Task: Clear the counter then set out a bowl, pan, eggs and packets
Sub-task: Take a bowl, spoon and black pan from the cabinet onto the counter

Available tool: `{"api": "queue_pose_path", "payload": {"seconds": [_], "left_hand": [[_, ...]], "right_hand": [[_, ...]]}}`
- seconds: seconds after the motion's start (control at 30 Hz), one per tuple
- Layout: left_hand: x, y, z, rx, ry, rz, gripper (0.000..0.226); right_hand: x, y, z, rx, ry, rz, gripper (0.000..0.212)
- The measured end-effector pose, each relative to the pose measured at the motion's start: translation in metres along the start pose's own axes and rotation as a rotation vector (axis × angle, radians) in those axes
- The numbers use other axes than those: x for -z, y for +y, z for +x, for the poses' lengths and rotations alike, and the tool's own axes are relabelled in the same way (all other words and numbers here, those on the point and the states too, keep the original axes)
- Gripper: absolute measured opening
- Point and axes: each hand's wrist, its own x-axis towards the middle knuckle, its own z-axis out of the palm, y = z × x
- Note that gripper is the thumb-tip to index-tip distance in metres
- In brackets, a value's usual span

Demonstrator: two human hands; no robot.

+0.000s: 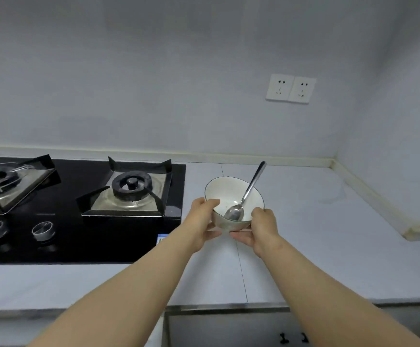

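A black gas hob [78, 209] with two burners fills the left part of the bench [329, 246], its two knobs along its front edge. Just right of the hob, toward the middle of the bench, the left hand [201, 221] grips the near left side of a white bowl [229, 194], thumb over the rim. A metal spoon [246, 194] leans inside the bowl, handle pointing to the back edge. The right hand [261, 226] cups the bowl's right side and base. On the wall behind, further right, sit two sockets [290, 88].

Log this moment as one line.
left hand: holds bowl | right hand: holds bowl | spoon: in bowl | place: over counter, beside stove
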Motion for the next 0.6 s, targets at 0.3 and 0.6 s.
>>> {"api": "queue_pose_path", "payload": {"seconds": [0.3, 0.6], "left_hand": [[-0.053, 0.001, 0.108, 0.107, 0.163, 0.113, 0.035], [-0.062, 0.009, 0.195, 0.073, 0.218, 0.236, 0.041]], "right_hand": [[-0.013, -0.016, 0.127, -0.086, -0.019, -0.009, 0.035], [-0.025, -0.026, 0.200, -0.156, -0.075, 0.121, 0.036]]}}
